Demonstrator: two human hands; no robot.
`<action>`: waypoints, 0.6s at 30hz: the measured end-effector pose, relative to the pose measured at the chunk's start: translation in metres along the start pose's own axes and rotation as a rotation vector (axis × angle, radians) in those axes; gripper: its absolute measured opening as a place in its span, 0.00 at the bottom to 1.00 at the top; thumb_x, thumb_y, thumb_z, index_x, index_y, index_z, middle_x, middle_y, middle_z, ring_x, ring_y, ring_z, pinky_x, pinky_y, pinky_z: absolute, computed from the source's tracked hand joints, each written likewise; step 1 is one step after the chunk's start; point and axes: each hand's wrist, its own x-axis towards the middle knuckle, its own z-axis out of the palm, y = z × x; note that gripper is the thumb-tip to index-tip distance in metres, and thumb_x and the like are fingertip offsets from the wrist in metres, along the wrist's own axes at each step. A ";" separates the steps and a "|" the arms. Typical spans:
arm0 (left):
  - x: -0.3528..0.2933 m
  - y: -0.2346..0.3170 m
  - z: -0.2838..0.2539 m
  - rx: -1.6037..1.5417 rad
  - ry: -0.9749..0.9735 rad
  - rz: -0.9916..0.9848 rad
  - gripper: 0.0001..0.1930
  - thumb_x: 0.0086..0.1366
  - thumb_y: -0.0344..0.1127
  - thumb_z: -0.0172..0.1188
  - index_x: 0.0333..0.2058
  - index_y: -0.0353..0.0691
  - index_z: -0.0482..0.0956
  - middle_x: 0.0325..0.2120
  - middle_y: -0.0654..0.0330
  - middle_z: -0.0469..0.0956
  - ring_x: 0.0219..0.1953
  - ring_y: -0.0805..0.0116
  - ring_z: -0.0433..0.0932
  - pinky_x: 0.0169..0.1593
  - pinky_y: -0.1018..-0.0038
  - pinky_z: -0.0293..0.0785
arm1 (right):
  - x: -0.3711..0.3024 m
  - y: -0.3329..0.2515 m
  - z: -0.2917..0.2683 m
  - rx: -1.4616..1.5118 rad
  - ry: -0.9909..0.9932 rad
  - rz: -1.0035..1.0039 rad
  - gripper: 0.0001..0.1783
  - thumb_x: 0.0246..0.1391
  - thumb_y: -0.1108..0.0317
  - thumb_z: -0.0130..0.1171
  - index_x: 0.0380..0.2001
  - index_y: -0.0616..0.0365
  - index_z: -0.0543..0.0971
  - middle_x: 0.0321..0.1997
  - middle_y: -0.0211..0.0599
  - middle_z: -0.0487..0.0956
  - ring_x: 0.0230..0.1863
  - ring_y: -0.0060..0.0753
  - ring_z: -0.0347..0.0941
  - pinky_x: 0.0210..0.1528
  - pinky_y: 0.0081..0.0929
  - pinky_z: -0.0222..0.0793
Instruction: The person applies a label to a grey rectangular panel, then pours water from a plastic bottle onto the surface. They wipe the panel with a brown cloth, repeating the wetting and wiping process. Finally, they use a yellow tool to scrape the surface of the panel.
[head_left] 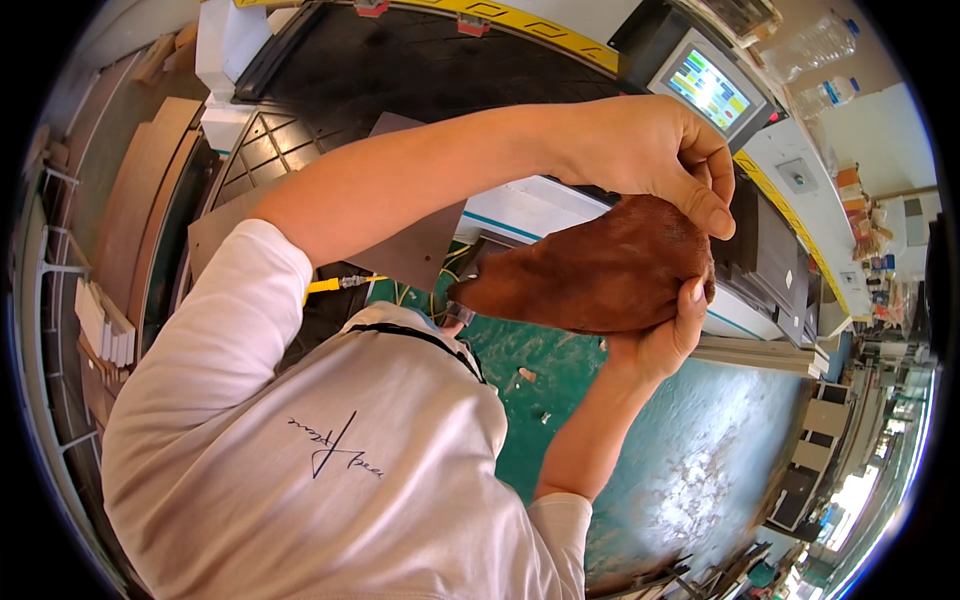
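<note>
A reddish-brown, leather-like piece [590,270] with a soft, creased surface is held up in front of my chest. It is broad at the right and narrows to a tip at the left. From above, my left hand [675,160] reaches over its top right edge, with fingers curled and the thumb by the corner. Below, my right hand [665,335] grips the lower right edge, its thumb on the near side. Most of that hand's other fingers are hidden behind the piece.
Ahead stands a machine with a dark bed [400,60], a yellow strip [540,40] and a lit screen [708,85]. Plastic bottles [825,95] are at the upper right. Brown boards [150,190] lean at the left. Scraps lie on the green floor [520,440].
</note>
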 end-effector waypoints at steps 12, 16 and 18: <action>-0.071 -0.153 0.052 -0.907 0.306 -0.224 0.11 0.67 0.34 0.69 0.33 0.36 0.76 0.17 0.64 0.74 0.18 0.81 0.68 0.22 0.80 0.64 | 0.009 0.087 -0.027 -0.447 0.111 -0.313 0.16 0.66 0.54 0.60 0.41 0.56 0.78 0.68 0.49 0.71 0.78 0.54 0.57 0.78 0.60 0.48; -0.097 -0.188 0.028 -0.610 0.335 -0.319 0.11 0.66 0.33 0.70 0.31 0.37 0.76 0.19 0.64 0.76 0.20 0.79 0.72 0.25 0.79 0.67 | 0.008 0.126 -0.061 -0.042 0.180 -0.073 0.11 0.70 0.55 0.57 0.42 0.49 0.75 0.59 0.37 0.77 0.64 0.45 0.70 0.65 0.51 0.68; -0.115 -0.192 -0.007 -0.443 0.271 -0.438 0.12 0.63 0.36 0.73 0.34 0.34 0.81 0.27 0.60 0.83 0.30 0.74 0.82 0.35 0.77 0.77 | 0.009 0.139 -0.076 0.063 0.249 -0.050 0.09 0.71 0.56 0.57 0.41 0.47 0.75 0.55 0.32 0.78 0.55 0.39 0.76 0.55 0.44 0.78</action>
